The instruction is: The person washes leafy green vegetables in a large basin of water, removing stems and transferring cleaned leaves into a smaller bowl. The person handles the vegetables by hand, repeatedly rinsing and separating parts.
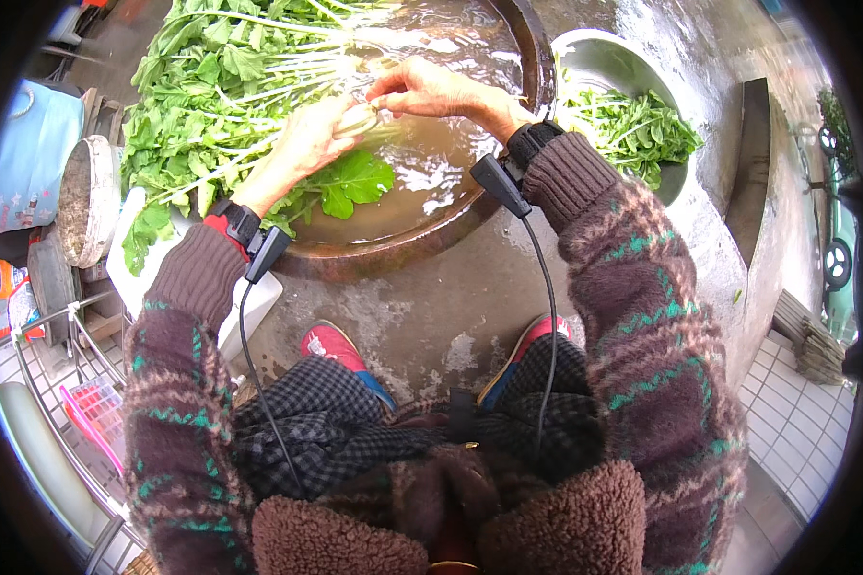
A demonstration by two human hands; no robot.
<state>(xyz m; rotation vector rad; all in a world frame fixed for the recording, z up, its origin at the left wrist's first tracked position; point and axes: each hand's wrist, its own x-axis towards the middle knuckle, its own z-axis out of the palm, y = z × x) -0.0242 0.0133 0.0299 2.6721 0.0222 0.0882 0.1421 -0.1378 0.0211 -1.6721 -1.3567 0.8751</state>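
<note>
My left hand [315, 138] grips a leafy green vegetable by its pale stem base [357, 121], over a wide brown basin [410, 250] of murky water. From the right, my right hand [428, 90] reaches across the basin, its thumb and fingertips pinched on the end of that same base. A large heap of leafy greens [208, 86] covers the basin's left side, stems pointing towards the water. One broad leaf [356, 183] hangs over the water below my left hand. Fingers and glare partly hide the held stem.
A round bowl [679, 188] with loose greens [636, 133] stands right of the basin. Under the heap's lower left is a white container [255, 305]. Farther left are a blue bucket [32, 158] and a metal rack [39, 388]. A low ledge [751, 172] runs at right.
</note>
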